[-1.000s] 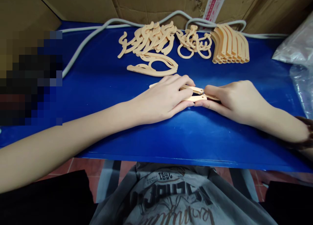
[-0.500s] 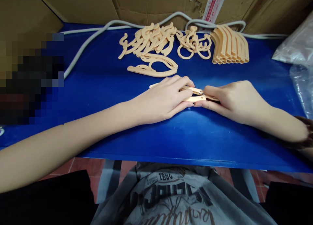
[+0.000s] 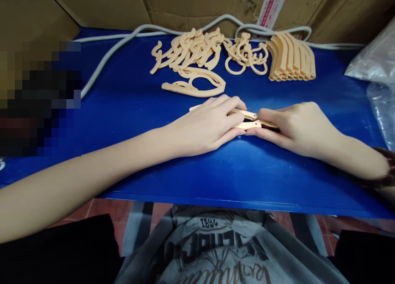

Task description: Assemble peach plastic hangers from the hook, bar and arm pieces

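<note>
My left hand (image 3: 212, 121) lies palm down over beige plastic hanger arms (image 3: 250, 125), its fingers closed around them. Two pierced ends stick out to the right of my fingertips, and a tip shows beyond the hand at the left. My right hand (image 3: 293, 125) pinches another slim beige hanger piece (image 3: 269, 123) right against those ends; most of it is hidden by the fingers. Just behind my left hand lies what looks like a folded beige clothes hanger (image 3: 197, 93) with a round opening.
At the back of the blue table (image 3: 197, 177) are a heap of curved hooks (image 3: 191, 49), a pile of ring-shaped pieces (image 3: 246, 55) and a neat stack of curved arms (image 3: 291, 57). Behind them runs a white cable (image 3: 108, 57) along cardboard. A clear plastic bag (image 3: 375, 57) sits right.
</note>
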`<state>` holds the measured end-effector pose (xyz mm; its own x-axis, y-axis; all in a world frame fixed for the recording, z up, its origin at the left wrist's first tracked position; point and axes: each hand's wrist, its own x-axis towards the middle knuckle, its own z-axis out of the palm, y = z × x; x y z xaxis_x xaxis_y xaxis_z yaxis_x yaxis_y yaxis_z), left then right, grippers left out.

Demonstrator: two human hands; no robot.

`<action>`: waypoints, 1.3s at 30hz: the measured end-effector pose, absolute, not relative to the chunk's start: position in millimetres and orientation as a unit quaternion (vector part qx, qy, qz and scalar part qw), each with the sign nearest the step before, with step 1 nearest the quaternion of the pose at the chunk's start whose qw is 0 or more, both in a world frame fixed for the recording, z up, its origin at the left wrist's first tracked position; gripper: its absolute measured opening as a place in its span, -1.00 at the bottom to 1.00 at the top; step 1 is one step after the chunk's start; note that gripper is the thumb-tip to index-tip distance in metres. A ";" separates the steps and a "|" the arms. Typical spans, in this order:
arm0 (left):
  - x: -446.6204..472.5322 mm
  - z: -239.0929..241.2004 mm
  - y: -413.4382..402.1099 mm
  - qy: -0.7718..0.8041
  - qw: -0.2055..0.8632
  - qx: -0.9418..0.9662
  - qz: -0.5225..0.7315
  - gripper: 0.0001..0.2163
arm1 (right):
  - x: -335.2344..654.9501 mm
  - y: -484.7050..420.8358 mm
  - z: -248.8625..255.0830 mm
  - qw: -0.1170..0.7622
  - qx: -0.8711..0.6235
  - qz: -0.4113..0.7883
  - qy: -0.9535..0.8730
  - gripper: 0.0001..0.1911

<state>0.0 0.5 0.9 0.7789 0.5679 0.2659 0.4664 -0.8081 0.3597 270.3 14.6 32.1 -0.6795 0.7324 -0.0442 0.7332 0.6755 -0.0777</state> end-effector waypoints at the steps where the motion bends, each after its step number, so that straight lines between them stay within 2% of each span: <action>1: 0.0 1.0 0.6 0.276 0.138 0.933 0.183 -0.62 | 270.5 14.6 32.0 0.004 0.400 -0.044 0.916 -0.13; 26: 0.8 2.5 -2.1 0.278 0.087 0.944 0.153 -0.60 | 261.9 13.2 36.6 0.035 0.426 -0.053 0.903 0.01; 39: 1.6 3.9 -4.1 0.279 0.071 0.947 0.143 -0.58 | 262.2 13.2 35.1 0.039 0.432 -0.056 0.899 -0.07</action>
